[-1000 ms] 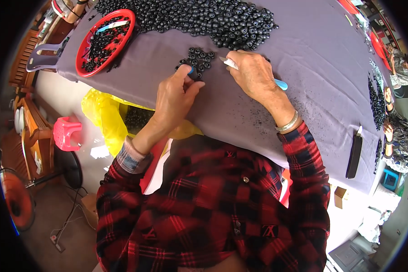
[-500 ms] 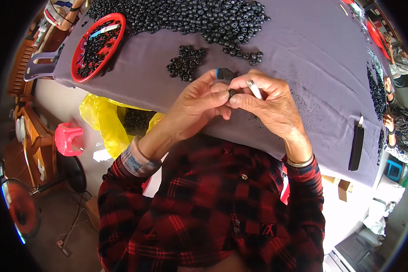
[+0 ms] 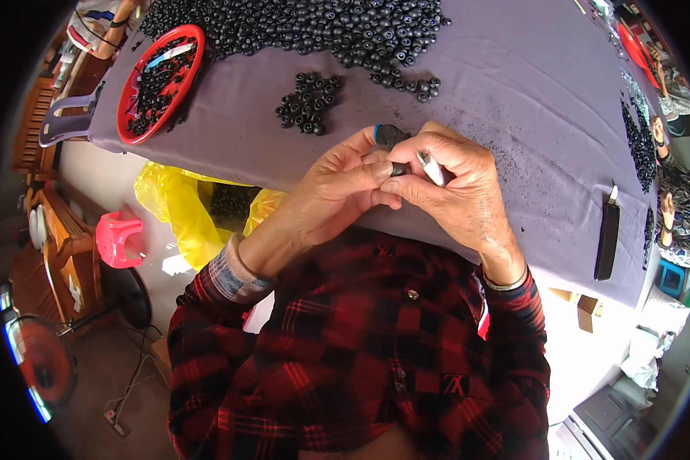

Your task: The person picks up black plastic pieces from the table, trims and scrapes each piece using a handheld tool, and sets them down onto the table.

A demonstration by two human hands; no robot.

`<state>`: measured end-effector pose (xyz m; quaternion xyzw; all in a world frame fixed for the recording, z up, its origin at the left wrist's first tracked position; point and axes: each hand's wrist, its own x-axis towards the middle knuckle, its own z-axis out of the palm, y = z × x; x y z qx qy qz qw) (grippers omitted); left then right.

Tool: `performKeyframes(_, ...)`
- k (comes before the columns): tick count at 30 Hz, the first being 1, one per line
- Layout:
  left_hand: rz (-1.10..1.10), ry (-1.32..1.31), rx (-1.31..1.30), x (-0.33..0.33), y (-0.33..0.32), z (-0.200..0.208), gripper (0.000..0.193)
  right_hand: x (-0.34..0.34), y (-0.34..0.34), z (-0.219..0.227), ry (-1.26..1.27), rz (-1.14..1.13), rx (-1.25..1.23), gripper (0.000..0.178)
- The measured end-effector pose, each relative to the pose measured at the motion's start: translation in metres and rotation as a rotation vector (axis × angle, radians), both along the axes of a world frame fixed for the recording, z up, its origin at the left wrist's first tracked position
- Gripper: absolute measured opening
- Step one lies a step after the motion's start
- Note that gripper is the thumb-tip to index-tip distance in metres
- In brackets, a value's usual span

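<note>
My left hand (image 3: 343, 184) pinches a small black rubber piece (image 3: 399, 169) between thumb and fingers. A dark finger cover with a blue edge (image 3: 391, 136) sits on one of its fingertips. Close against it, my right hand (image 3: 468, 188) grips a short white-handled tool (image 3: 432, 167), whose working end I cannot make out. The right thumb touches the black piece. Beyond my hands a small cluster of round black parts with holes (image 3: 309, 103) lies on the purple-grey cloth. A much larger heap of them (image 3: 314, 31) spreads across the far side.
A red basin (image 3: 199, 46) of black bits stands at the far left. Below the table edge hangs a yellow bag (image 3: 178, 211) with black pieces inside. A slim black knife-like tool (image 3: 606, 238) lies at right. Dark crumbs dot the cloth. Other people's hands (image 3: 658, 130) show at the right rim.
My hands have shifted slightly right and down, and the black piece shows more plainly between them. The white tool has turned a little. The view has moved slightly.
</note>
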<state>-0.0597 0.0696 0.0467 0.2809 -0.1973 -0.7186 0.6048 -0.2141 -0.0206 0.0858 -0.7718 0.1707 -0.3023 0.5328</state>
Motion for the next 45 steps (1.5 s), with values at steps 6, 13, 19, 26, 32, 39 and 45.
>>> performKeyframes(6, -0.054, -0.010, -0.065, 0.003, -0.002, -0.007, 0.035, -0.002, -0.006, -0.006, -0.024, 0.101, 0.318, 0.003)
performKeyframes(13, -0.015, 0.010, -0.050, 0.004, -0.003, -0.006, 0.034, -0.010, -0.012, -0.006, 0.141, -0.109, 0.042, 0.010)
performKeyframes(19, 0.034, -0.046, -0.062, 0.005, -0.003, -0.004, 0.035, -0.013, 0.005, -0.008, 0.150, -0.148, -0.258, 0.014)
performKeyframes(26, 0.023, -0.036, -0.083, 0.007, -0.003, -0.008, 0.037, -0.012, 0.003, -0.016, 0.221, -0.127, -0.463, 0.011)
performKeyframes(32, 0.018, -0.026, -0.075, 0.008, -0.003, -0.011, 0.035, -0.010, 0.004, -0.018, 0.177, -0.126, -0.396, 0.011)
performKeyframes(39, -0.068, -0.106, -0.050, -0.006, 0.005, -0.012, 0.035, -0.014, -0.018, -0.024, 0.264, -0.389, -0.223, 0.013)
performKeyframes(45, 0.024, -0.118, -0.033, 0.007, -0.003, -0.021, 0.036, -0.013, -0.004, -0.012, 0.206, -0.156, -0.127, 0.015)
